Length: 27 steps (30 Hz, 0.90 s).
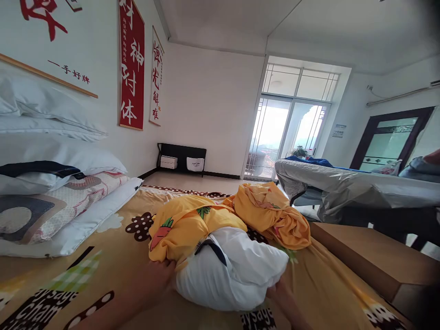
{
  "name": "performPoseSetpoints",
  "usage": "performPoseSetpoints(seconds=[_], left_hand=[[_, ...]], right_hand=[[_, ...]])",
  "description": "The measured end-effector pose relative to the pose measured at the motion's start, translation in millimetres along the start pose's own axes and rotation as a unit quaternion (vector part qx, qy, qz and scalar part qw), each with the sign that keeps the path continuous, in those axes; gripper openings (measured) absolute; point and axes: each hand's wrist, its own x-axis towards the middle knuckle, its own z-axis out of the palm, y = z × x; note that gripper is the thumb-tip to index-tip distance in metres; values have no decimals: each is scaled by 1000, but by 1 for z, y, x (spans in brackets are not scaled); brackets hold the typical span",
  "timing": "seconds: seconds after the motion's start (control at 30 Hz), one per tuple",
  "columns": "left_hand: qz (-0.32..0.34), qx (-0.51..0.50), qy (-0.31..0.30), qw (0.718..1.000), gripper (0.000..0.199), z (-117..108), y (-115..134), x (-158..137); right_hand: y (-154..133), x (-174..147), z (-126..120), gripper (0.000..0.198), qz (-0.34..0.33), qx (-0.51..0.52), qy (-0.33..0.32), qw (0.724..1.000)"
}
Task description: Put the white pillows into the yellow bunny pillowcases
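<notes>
A white pillow with a dark stripe lies on the patterned bed sheet in front of me. Its far part is inside a yellow pillowcase printed with carrots. My left hand is closed on the pillowcase's near left edge, beside the pillow. At the pillow's lower right corner, my right hand grips the white fabric, its fingers partly hidden. Just beyond lies another bunched yellow cloth with the same print.
Several stacked pillows stand at the left by the wall. On the right are a cardboard box and a table with a plastic cover; part of a person shows behind it. A black bench stands at the far wall.
</notes>
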Motion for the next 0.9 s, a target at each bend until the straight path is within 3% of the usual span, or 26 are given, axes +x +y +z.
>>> performPoseSetpoints(seconds=[0.07, 0.13, 0.23, 0.33, 0.47, 0.67, 0.8, 0.9], left_hand=[[-11, -18, -34, 999, 26, -28, -1, -12], [-33, -44, -41, 998, 21, -60, -2, -18], [-51, -91, 51, 993, 20, -103, -2, -9], [-14, -49, 151, 987, 22, -125, 0, 19], [21, 43, 163, 985, 22, -121, 2, 54], [-58, 75, 135, 986, 26, -108, -6, 51], [-147, 36, 51, 987, 29, -104, -14, 46], [-163, -79, 50, 982, 20, -100, -21, 44]], right_hand=[[-19, 15, 22, 41, 11, 117, -55, 992], [-52, 26, 37, 54, 24, 220, -94, 971], [-116, 36, 43, 73, -12, 251, -127, 960], [-175, 41, 38, 84, -104, 240, -199, 945], [-219, 41, 34, 94, -212, 210, -290, 909], [-230, 38, 24, 98, -248, 207, -319, 891], [-244, 40, 12, 86, -262, 223, -327, 880], [-256, 39, 12, 84, -271, 229, -320, 879]])
